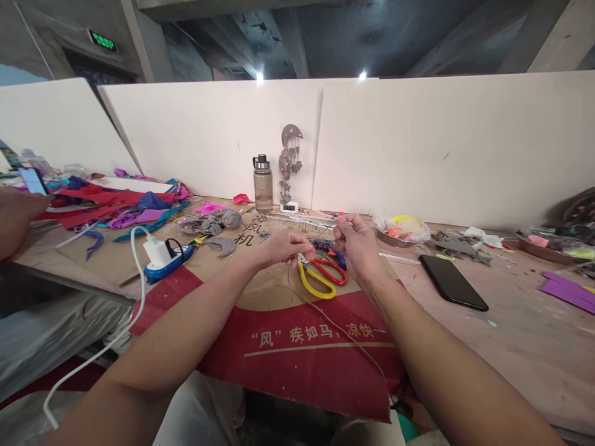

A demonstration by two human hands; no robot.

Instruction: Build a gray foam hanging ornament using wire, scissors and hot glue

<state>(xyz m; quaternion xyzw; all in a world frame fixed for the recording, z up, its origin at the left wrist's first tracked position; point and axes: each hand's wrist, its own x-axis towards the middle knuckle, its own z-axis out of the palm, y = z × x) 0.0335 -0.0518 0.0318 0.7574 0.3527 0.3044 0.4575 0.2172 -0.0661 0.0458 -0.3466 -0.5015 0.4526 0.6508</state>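
Note:
My left hand (pixel 289 248) is closed in a pinch above the cardboard, at the upper end of a thin grey-brown string (pixel 328 317). From there the string hangs and trails across the red printed part toward the lower right. My right hand (pixel 357 243), a little to the right, has thumb and forefinger pressed together; what they pinch is too fine to make out. Just under both hands lie scissors (pixel 318 286) with yellow and red handle loops. Left of my left hand rest a grey felt crescent (pixel 222 246) and a ball of grey yarn (pixel 232 218).
A water bottle (pixel 263 186) and a hanging grey moon ornament (pixel 290 155) stand by the white board. On the right are a black phone (pixel 453 282) and a metal bowl (pixel 402 240). A blue power strip (pixel 168 265) and another person's hand (pixel 18 217) are at left.

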